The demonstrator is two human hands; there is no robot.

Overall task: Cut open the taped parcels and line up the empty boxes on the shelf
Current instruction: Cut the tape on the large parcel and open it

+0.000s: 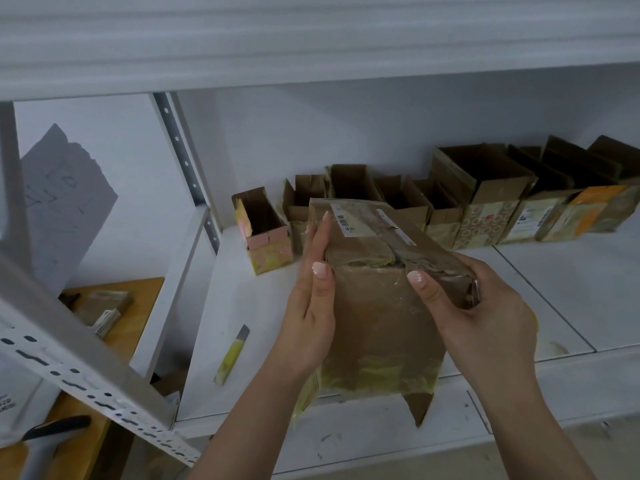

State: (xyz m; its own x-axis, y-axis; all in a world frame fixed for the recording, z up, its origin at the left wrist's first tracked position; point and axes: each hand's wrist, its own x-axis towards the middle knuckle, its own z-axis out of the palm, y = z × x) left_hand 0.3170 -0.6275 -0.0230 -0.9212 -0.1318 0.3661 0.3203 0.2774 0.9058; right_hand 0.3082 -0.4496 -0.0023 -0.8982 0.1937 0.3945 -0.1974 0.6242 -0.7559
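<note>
Head view. Held a taped parcel [377,299] between both hands, over the front of the white shelf [554,292]. Left hand [311,313] lay flat-fingered along the parcel's left side, thumb pressed over the near top edge; right hand [481,313] curled round the right top corner, thumb on the front face. Clamped from both sides, then, with neither hand empty.

Judged light, since carried easily clear of the shelf. Cardboard looked stiff enough to keep its shape, though worn and creased. Glossy tape wrapped the top and yellowish tape banded the bottom, so probably slick under the fingers there; bare brown card on the front face seemed the surer hold. A loose flap hung below the bottom edge and would offer no grip. Top seam looked slit or partly parted beside the label, though too blurred to be sure.

Lay to the left on the shelf: a yellow box cutter [231,355], well apart from both hands, blade state not legible.

Stood along the back of the shelf: a row of opened boxes [485,202], flaps up, touching or just beside one another, starting with a pink-and-yellow box [265,233] at the left end.

Smooth painted metal shelf, likely easy to slide boxes along. Another shelf board overhead limited the headroom. Perforated uprights [180,150] bounded the bay on the left; past them, a wooden bench [138,306] carrying a small flat packet [102,308].
</note>
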